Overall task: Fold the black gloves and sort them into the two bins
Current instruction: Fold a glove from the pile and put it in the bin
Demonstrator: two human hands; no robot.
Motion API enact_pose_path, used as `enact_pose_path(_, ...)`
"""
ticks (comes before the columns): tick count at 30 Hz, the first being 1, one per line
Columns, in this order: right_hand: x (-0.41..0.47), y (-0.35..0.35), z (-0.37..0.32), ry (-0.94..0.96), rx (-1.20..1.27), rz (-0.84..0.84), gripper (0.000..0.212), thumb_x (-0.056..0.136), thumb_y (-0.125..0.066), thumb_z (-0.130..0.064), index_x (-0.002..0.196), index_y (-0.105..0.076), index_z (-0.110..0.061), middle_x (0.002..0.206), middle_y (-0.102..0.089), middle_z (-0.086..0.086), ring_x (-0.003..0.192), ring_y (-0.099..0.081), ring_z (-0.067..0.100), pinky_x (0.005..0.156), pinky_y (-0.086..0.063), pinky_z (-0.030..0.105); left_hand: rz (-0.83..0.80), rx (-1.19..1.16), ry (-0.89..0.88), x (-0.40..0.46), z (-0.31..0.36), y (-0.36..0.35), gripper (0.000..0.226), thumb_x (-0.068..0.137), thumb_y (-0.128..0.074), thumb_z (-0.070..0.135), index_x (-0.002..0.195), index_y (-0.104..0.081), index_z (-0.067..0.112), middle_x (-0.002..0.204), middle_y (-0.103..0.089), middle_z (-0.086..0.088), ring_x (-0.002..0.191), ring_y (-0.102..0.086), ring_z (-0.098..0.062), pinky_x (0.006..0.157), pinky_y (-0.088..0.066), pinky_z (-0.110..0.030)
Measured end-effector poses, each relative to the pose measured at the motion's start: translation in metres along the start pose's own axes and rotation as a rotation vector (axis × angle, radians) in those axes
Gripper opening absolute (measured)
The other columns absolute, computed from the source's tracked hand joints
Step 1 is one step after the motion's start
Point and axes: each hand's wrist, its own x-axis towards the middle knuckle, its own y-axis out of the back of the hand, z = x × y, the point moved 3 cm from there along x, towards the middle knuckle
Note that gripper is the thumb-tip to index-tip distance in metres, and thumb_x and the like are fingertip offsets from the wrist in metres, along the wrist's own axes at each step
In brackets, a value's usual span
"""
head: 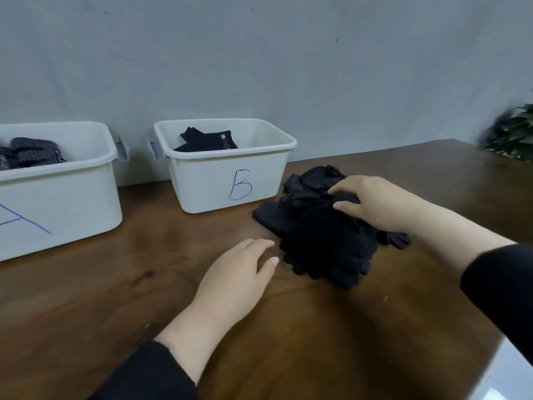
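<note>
Pinching a glove off the pile, the right hand picks the next to fold; the left hand rests open beside it.

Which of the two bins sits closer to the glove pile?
The bin marked B, directly left of the pile of black gloves. The bin marked A stands farther left.

Head camera – close above the table, facing forward-down.
</note>
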Motion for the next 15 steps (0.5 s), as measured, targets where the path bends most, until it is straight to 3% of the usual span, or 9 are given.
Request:
enact_pose_path(3, -0.002, -0.010, 0.015, -0.093, 0.037, -0.048, 0.062, 0.095, -0.065, -0.048, 0.150, -0.044, -0.029, 0.155, -0.044, -0.005, 0.138, -0.045, 0.020, 0.108, -0.039, 0.034, 0.018, -0.016, -0.014, -0.005, 0.016, -0.010, 0.043, 0.102, -0.043, 0.047, 0.144, -0.044, 0.036, 0.140, -0.046, 0.023, 0.124, -0.046, 0.001, 0.095, -0.038, -0.016)
enact_pose_path(5, -0.002, -0.022, 0.025, -0.161, 0.053, -0.065, 0.065, 0.094, -0.066, -0.047, 0.151, -0.043, -0.027, 0.154, -0.046, -0.002, 0.137, -0.047, 0.023, 0.106, -0.041, 0.035, 0.013, -0.016, -0.030, -0.008, 0.024, -0.015, 0.045, 0.102, -0.042, 0.046, 0.146, -0.042, 0.035, 0.142, -0.044, 0.024, 0.125, -0.045, 0.002, 0.097, -0.038, -0.015)
enact_pose_path(8, -0.002, -0.036, 0.032, -0.193, 0.080, 0.033, 0.048, 0.098, -0.062, -0.041, 0.142, -0.056, -0.024, 0.144, -0.057, 0.001, 0.129, -0.054, 0.024, 0.100, -0.046, 0.035, -0.006, -0.009, -0.046, -0.011, 0.026, -0.018, 0.044, 0.103, -0.042, 0.044, 0.145, -0.042, 0.034, 0.142, -0.043, 0.023, 0.125, -0.043, 0.004, 0.097, -0.034, -0.013)
enact_pose_path(11, 0.001, -0.043, 0.032, -0.191, 0.085, 0.147, 0.027, 0.102, -0.058, -0.032, 0.124, -0.070, -0.022, 0.125, -0.068, 0.002, 0.109, -0.063, 0.024, 0.085, -0.050, 0.034, -0.001, -0.019, -0.044, -0.012, 0.024, -0.017, 0.042, 0.103, -0.042, 0.044, 0.144, -0.045, 0.034, 0.140, -0.043, 0.026, 0.124, -0.042, 0.006, 0.098, -0.033, -0.012)
enact_pose_path(15, 0.008, -0.048, 0.035, -0.180, 0.031, 0.128, 0.014, 0.098, -0.063, -0.029, 0.107, -0.073, -0.025, 0.111, -0.068, -0.001, 0.095, -0.064, 0.022, 0.081, -0.055, 0.038, -0.013, -0.022, -0.045, -0.012, 0.023, -0.016, 0.041, 0.103, -0.042, 0.044, 0.143, -0.046, 0.035, 0.139, -0.044, 0.028, 0.124, -0.041, 0.008, 0.100, -0.034, -0.013)
